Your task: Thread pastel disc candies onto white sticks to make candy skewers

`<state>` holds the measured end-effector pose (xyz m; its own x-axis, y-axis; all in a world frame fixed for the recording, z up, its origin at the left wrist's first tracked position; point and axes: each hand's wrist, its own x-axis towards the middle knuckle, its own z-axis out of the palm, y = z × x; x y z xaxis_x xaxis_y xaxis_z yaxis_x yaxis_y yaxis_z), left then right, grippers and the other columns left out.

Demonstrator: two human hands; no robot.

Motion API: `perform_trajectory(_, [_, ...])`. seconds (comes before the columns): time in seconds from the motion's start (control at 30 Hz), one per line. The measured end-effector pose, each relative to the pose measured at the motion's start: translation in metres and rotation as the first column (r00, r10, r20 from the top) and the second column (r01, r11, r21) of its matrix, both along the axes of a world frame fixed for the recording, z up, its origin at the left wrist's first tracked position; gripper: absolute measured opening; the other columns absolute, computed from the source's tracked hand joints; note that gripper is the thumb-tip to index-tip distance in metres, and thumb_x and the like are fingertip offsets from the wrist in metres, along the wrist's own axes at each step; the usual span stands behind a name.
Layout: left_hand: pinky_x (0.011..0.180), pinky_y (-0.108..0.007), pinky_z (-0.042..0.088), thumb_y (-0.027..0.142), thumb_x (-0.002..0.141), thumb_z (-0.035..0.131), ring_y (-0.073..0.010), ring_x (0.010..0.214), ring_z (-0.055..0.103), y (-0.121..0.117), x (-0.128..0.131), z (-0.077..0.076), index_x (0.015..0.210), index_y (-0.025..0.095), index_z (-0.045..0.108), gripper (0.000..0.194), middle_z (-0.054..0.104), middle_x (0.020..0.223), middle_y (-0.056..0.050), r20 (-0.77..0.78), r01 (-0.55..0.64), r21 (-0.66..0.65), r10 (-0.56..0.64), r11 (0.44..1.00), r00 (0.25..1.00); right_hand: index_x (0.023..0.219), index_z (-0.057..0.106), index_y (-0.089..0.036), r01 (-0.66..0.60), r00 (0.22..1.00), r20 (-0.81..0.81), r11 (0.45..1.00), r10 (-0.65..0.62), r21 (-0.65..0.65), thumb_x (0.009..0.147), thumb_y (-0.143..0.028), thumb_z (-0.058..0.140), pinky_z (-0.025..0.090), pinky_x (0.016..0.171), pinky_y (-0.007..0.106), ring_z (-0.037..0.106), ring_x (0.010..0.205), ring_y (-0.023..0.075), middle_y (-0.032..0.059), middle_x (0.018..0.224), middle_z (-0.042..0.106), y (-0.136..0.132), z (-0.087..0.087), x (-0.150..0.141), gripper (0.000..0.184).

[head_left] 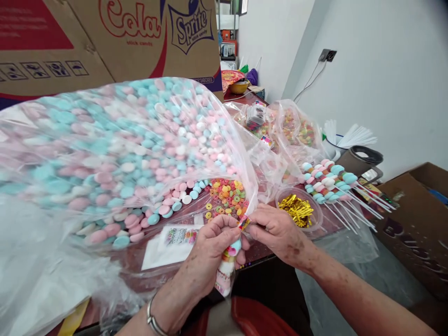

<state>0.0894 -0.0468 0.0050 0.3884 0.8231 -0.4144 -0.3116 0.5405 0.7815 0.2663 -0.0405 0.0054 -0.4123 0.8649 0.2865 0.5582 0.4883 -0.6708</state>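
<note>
My left hand (220,238) is closed around a small clear bag of candy (226,273) with pink, white and blue pieces inside. The bag's printed end hangs downward, below my fingers. At the gathered neck of the bag, my right hand (276,231) pinches a short gold twist tie (244,223), close against my left fingertips. A round tub (317,224) holding many gold ties (296,211) stands just beyond my right hand. Ring-shaped gummies (227,198) lie loose behind my hands. Flat printed bags (175,240) rest on the table to the left.
A huge clear sack of pastel marshmallows (140,140) spreads over the left side. Behind it stands a cardboard carton (133,60). Candy skewers (329,182) are piled at the right, beside a grey-brown jug (360,161). Another open carton (416,233) sits lower right.
</note>
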Motion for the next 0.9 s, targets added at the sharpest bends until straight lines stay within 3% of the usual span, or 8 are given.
perform_trajectory(0.27, [0.04,-0.016,0.045,0.026,0.076,0.073,-0.0091,0.043,0.057,0.0,-0.008,-0.004,0.078,0.016,0.057,0.019,0.068,0.062,0.0,-0.012,-0.106,0.047,0.107,0.993,0.994,0.08,0.068,-0.019,-0.026,0.996,-0.094,0.987,0.011,-0.161,0.091,-0.014,0.054,0.039,0.071,0.023,0.056,0.075,0.0126,-0.001,0.076,0.065,-0.003,-0.003,-0.003,0.018])
perform_trajectory(0.37, [0.039,-0.017,0.045,0.026,0.074,0.075,-0.0102,0.043,0.058,0.002,-0.009,-0.001,0.078,0.017,0.057,0.02,0.069,0.063,-0.001,-0.005,-0.144,0.037,0.144,0.989,0.99,0.085,0.066,-0.019,0.018,0.994,-0.104,0.995,-0.028,-0.093,0.093,-0.015,0.053,0.04,0.073,0.024,0.056,0.078,0.0134,0.0003,0.081,0.066,-0.006,-0.008,-0.001,0.016])
perform_trajectory(0.53, [0.038,-0.018,0.045,0.027,0.073,0.076,-0.0105,0.042,0.057,0.003,-0.003,-0.001,0.08,0.016,0.058,0.022,0.069,0.062,-0.001,0.013,-0.151,0.023,0.151,0.988,0.989,0.079,0.062,-0.019,0.091,0.984,-0.151,0.996,-0.091,-0.003,0.093,-0.013,0.053,0.04,0.07,0.024,0.055,0.073,0.0125,-0.0007,0.074,0.063,-0.009,-0.01,-0.011,0.019])
perform_trajectory(0.63, [0.039,-0.018,0.044,0.028,0.071,0.077,-0.0105,0.042,0.057,0.003,-0.001,-0.004,0.081,0.017,0.059,0.024,0.068,0.06,0.0,-0.026,-0.16,0.031,0.161,0.987,0.987,0.077,0.061,-0.017,0.095,0.993,-0.08,0.99,-0.087,0.107,0.095,-0.013,0.051,0.041,0.073,0.026,0.054,0.073,0.0141,0.001,0.074,0.063,-0.009,-0.011,-0.019,0.021])
perform_trajectory(0.7, [0.038,-0.017,0.042,0.031,0.071,0.076,-0.0095,0.041,0.055,0.004,-0.001,-0.007,0.078,0.017,0.058,0.023,0.067,0.059,0.001,-0.091,-0.156,0.058,0.161,0.986,0.983,0.077,0.062,-0.016,0.075,0.993,0.065,0.954,-0.097,0.291,0.097,-0.013,0.046,0.041,0.073,0.03,0.051,0.072,0.0166,0.0036,0.072,0.061,-0.009,-0.011,-0.021,0.025])
perform_trajectory(0.8, [0.038,-0.015,0.037,0.03,0.071,0.072,-0.0086,0.04,0.052,0.01,-0.005,-0.007,0.071,0.017,0.057,0.02,0.059,0.05,0.005,-0.219,-0.096,0.106,0.118,0.99,0.969,0.085,0.066,-0.012,-0.092,0.949,0.302,0.84,-0.088,0.535,0.099,-0.014,0.04,0.039,0.071,0.036,0.049,0.076,0.0208,0.0076,0.076,0.062,-0.008,-0.007,-0.019,0.03])
perform_trajectory(0.9, [0.041,-0.016,0.038,0.021,0.068,0.067,-0.0093,0.043,0.051,0.018,-0.011,-0.001,0.067,0.017,0.057,0.01,0.056,0.048,0.005,-0.324,0.148,0.118,-0.103,0.982,0.941,0.093,0.067,-0.01,-0.309,0.907,0.419,0.725,0.03,0.616,0.1,-0.011,0.036,0.04,0.076,0.037,0.052,0.089,0.0227,0.0097,0.09,0.066,-0.003,0.001,-0.011,0.031])
